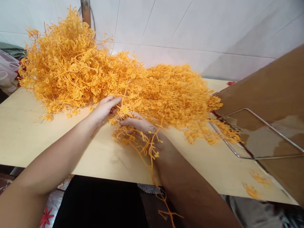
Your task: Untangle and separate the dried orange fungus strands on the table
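So both hands are busy at the front edge of a big yellow-orange pile of what looks like artificial flower sprigs. The left hand (109, 106) has thumb and fingertips pinched together on a thin stem of the front sprig (124, 110). The right hand (137, 124) is just beside it, curled loosely around the lower part of that same tangle; some of its fingers are hidden by the bits, so I can't say how firm the grip is.

A long trailing stem (151, 160) hangs over the right wrist and drops past the edge of the table (95, 155). Beyond the left hand there's a taller, messier heap (68, 66); beyond the right hand and off to its right lies a flatter mass (178, 95) that looks more lined up. Further right of that hand, a bent metal wire frame (273, 128) sits by a brown panel (273, 82), maybe cardboard.

My read: the step in hand is sorting out one sprig by its stem — fiddly stuff. The next move calls for keeping that left pinch steady while the right fingers work the branches loose, gently, since those thin tips look ready to snag — and minding that dangler on the wrist.
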Demonstrator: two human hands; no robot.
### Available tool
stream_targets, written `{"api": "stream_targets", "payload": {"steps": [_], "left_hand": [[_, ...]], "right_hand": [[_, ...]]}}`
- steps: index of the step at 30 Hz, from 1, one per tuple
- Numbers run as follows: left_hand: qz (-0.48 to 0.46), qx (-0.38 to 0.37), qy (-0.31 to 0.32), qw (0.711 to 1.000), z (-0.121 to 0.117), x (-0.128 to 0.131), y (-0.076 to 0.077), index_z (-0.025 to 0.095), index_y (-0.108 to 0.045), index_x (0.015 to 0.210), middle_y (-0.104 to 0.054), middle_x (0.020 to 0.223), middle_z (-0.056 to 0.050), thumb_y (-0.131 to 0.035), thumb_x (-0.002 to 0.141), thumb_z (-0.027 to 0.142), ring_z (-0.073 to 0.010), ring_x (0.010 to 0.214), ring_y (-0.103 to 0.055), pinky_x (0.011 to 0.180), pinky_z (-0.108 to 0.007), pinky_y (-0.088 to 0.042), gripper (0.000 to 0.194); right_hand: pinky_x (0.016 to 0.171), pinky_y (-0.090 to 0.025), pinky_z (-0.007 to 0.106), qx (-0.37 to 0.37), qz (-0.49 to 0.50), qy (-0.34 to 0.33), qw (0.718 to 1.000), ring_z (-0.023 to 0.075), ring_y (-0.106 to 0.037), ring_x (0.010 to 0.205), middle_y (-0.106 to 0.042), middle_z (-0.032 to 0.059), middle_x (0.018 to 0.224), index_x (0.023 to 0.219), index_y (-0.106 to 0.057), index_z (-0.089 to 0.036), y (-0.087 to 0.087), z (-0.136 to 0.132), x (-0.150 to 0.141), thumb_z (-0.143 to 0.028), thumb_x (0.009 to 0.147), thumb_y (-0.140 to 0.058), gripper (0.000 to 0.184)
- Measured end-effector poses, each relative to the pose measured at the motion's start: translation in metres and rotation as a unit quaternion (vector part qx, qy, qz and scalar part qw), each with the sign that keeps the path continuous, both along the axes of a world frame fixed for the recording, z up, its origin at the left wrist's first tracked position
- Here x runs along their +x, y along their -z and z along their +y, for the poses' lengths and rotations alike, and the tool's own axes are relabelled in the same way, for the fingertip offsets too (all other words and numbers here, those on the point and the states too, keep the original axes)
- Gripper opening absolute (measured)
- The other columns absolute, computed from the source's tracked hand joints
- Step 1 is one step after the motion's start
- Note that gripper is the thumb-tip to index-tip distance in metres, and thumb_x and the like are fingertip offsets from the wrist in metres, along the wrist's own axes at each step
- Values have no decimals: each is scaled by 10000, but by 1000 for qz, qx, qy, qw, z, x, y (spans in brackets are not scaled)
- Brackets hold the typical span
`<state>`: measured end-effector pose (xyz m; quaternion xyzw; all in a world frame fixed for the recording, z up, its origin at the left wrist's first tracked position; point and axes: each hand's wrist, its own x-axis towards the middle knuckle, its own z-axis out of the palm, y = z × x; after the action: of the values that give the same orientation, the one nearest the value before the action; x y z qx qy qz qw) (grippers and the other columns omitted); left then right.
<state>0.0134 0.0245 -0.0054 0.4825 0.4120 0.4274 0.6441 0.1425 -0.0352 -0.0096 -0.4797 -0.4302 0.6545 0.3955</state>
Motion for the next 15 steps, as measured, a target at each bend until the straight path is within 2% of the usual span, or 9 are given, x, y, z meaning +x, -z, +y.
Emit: {"api": "stream_targets", "payload": {"steps": [3,5,8,11,13,15], "left_hand": [[-4,14,-60,998,6,-7,-2,159,-451,596,-440,512,31,-471,749,285,-35,404,-346,387,-177,-226,199],[7,43,-47,998,10,-14,-4,159,-425,555,-415,488,30,-448,742,261,-37,403,-340,392,-179,-227,214],[71,97,74,990,10,-23,-8,153,-416,514,-398,464,32,-450,735,233,-34,405,-321,413,-180,-231,239],[182,151,189,953,3,-22,-12,146,-412,491,-362,451,47,-489,712,191,-27,417,-290,432,-181,-223,238],[218,197,219,931,-4,-19,-15,143,-409,490,-344,467,55,-510,695,176,-27,444,-288,452,-179,-229,231],[221,243,230,916,-10,-15,-17,138,-471,540,-397,512,45,-507,706,200,-37,484,-332,483,-180,-260,180]], "right_hand": [[450,-366,200,22,24,24,999,73,-484,533,-544,-23,641,729,-575,-177,1,4,-1,-232,619,-645,142],[425,-336,202,48,46,39,997,62,-451,489,-515,-32,597,688,-558,-172,2,9,-1,-296,638,-651,162],[427,-354,227,68,56,57,995,73,-440,448,-485,-29,529,627,-530,-174,4,14,-1,-435,666,-635,284],[427,-371,242,66,54,61,994,81,-435,434,-480,-20,505,601,-523,-178,6,17,-1,-508,672,-620,352],[428,-375,229,64,54,71,994,76,-451,450,-503,-19,533,620,-534,-177,6,19,0,-492,665,-637,334],[437,-382,212,70,41,75,994,70,-473,478,-528,-20,572,654,-553,-172,5,19,1,-434,655,-663,284]]}}
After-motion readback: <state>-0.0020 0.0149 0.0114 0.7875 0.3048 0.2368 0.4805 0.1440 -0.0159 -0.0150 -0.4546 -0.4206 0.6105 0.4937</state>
